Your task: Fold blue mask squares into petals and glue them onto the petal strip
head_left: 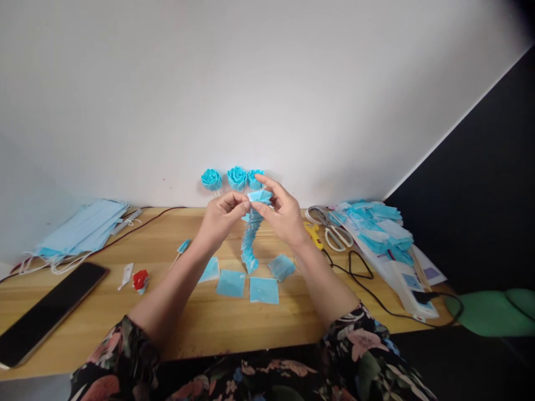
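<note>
Between my two hands is a small folded piece of blue fabric [259,196], raised above the table. My left hand [227,214] pinches its left corner with thumb and fingertips. My right hand [283,211] grips its right side, thumb in front and index finger raised. Below them a curved row of stacked, folded blue pieces [249,242] lies on the table. Nearer to me are flat blue squares, among them one on the left [230,283] and one on the right [264,290]. Three blue fabric roses, one of them in the middle [237,177], stand against the wall; my right fingers partly cover the rightmost.
Face masks [83,228], a phone [50,309], a red scrap [141,280] and a small blue bud on a stick [183,247] are at left. At right are a yellow glue gun [313,235], scissors [334,229], blue scraps [378,225] and a power strip [413,292] with cords.
</note>
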